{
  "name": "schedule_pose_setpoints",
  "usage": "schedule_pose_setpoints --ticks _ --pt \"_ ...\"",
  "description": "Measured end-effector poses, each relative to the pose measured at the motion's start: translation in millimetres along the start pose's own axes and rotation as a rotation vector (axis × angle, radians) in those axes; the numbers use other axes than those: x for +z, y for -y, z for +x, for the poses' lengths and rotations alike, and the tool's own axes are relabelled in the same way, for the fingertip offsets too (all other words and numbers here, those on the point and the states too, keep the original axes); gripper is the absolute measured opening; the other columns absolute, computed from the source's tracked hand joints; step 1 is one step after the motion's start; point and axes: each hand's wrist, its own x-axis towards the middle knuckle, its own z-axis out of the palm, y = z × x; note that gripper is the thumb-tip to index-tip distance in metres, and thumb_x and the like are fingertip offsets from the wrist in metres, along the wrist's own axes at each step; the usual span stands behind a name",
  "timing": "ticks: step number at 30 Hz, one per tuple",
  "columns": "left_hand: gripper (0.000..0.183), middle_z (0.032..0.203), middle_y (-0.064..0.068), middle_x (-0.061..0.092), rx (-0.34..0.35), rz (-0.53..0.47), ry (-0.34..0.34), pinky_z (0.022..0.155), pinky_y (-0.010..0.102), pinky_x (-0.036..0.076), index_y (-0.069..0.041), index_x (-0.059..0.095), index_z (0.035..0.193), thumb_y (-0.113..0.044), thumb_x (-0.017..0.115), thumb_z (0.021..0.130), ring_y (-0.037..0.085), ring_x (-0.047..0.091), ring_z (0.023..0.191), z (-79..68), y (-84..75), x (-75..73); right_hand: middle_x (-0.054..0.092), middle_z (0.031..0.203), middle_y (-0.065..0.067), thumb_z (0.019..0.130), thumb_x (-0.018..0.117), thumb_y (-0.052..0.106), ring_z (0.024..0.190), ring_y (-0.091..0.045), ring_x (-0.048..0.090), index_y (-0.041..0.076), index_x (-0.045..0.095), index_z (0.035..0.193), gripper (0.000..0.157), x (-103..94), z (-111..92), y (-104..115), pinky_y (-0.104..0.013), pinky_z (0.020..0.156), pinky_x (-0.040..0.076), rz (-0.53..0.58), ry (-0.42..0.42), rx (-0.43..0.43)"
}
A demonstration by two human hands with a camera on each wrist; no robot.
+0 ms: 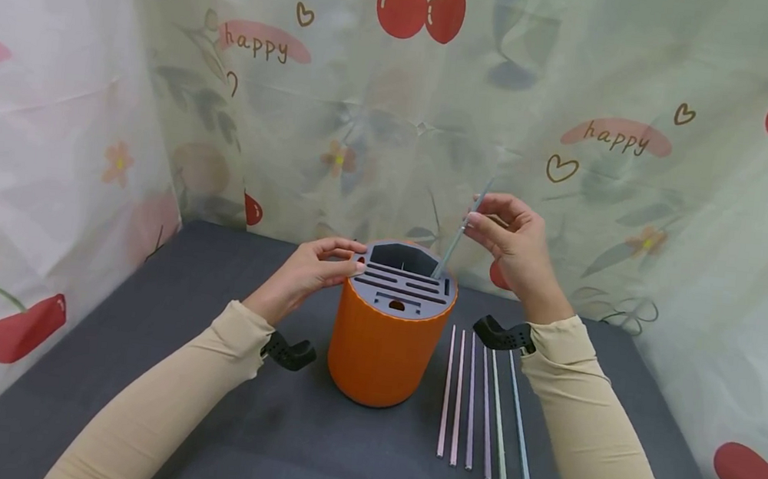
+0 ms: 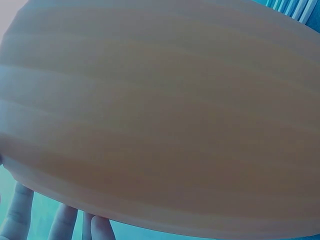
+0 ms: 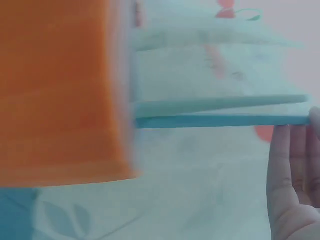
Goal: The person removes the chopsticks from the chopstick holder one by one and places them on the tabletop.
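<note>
An orange, barrel-shaped utensil holder (image 1: 383,347) stands on the table, with a grey slotted top (image 1: 397,307) and a large dark compartment toward the back. My left hand (image 1: 307,274) grips the left side of its rim, thumb on the near side; in the left wrist view the fingers (image 2: 62,222) show past its wall. Above the right of the top, my right hand (image 1: 512,236) pinches slim chopsticks (image 1: 455,240) near their upper part. They slant, lower ends at the compartment's right edge. Two show in the right wrist view: a blue chopstick (image 3: 220,120) and a pale green chopstick (image 3: 220,104).
Several pastel metallic chopsticks (image 1: 484,411), in pink, purple, green and blue, lie side by side on the dark tabletop (image 1: 255,427) right of the holder. A cherry-print curtain (image 1: 341,112) hangs close behind and along both sides.
</note>
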Motion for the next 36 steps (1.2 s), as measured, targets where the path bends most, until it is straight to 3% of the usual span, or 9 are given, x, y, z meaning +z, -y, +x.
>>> schedule_pose_setpoints --ticks 6,10,17,21,26,32,36 --pt "0.036 0.133 0.006 0.051 0.000 0.001 -0.005 0.105 0.039 0.045 -0.015 0.065 0.122 -0.018 0.073 0.087 0.024 0.054 0.121 0.2 0.0 -0.2 0.065 0.089 -0.008 0.085 0.060 -0.017 0.078 -0.020 0.068 0.001 0.069 0.096 0.023 2.0 6 40 -0.031 0.078 0.059 0.152 -0.002 -0.181" --pt "0.037 0.134 0.007 0.050 0.002 0.004 -0.002 0.105 0.040 0.045 -0.015 0.065 0.122 -0.019 0.073 0.087 0.024 0.053 0.121 0.4 0.2 -1.0 0.063 0.089 -0.013 0.084 0.059 -0.019 0.077 -0.024 0.068 -0.006 0.065 0.100 0.021 -2.6 7 69 -0.033 0.075 0.059 0.267 -0.048 -0.283" --pt "0.037 0.134 0.006 0.050 0.007 0.016 -0.006 0.105 0.040 0.045 -0.016 0.065 0.122 -0.018 0.073 0.087 0.024 0.053 0.122 0.1 -1.0 -1.8 0.061 0.087 -0.014 0.081 0.064 -0.019 0.072 -0.024 0.067 -0.009 0.060 0.108 0.029 -32.4 3 101 -0.032 0.067 0.060 0.347 -0.226 -0.294" --pt "0.037 0.135 0.006 0.050 0.006 0.018 -0.009 0.105 0.040 0.044 -0.016 0.065 0.122 -0.018 0.073 0.087 0.024 0.053 0.122 -0.4 -1.2 -2.2 0.060 0.086 -0.011 0.080 0.065 -0.018 0.071 -0.022 0.066 -0.005 0.063 0.109 0.032 -60.1 -2 93 -0.031 0.063 0.059 0.296 -0.324 -0.191" --pt "0.039 0.136 0.008 0.049 0.011 0.019 0.000 0.106 0.041 0.044 -0.014 0.064 0.124 -0.018 0.073 0.087 0.026 0.052 0.123 -0.9 0.0 -2.0 0.063 0.084 -0.007 0.080 0.068 -0.014 0.074 -0.017 0.068 0.004 0.067 0.113 0.037 -102.7 -15 55 -0.029 0.064 0.059 0.169 -0.360 0.022" --pt "0.039 0.137 0.008 0.048 0.020 0.018 0.014 0.106 0.042 0.043 -0.015 0.063 0.125 -0.018 0.073 0.087 0.025 0.051 0.125 -1.1 1.1 -1.2 0.069 0.080 0.005 0.086 0.068 -0.002 0.074 -0.006 0.069 0.017 0.060 0.119 0.039 -151.8 -46 -3 -0.022 0.067 0.058 -0.115 -0.345 0.352" --pt "0.037 0.135 0.007 0.049 0.020 0.014 0.009 0.105 0.041 0.044 -0.016 0.065 0.123 -0.018 0.073 0.087 0.024 0.052 0.124 -0.4 1.4 -0.9 0.070 0.078 0.010 0.091 0.065 0.003 0.074 -0.001 0.068 0.009 0.047 0.138 0.051 -176.1 -70 -45 -0.021 0.071 0.057 -0.335 -0.287 0.562"
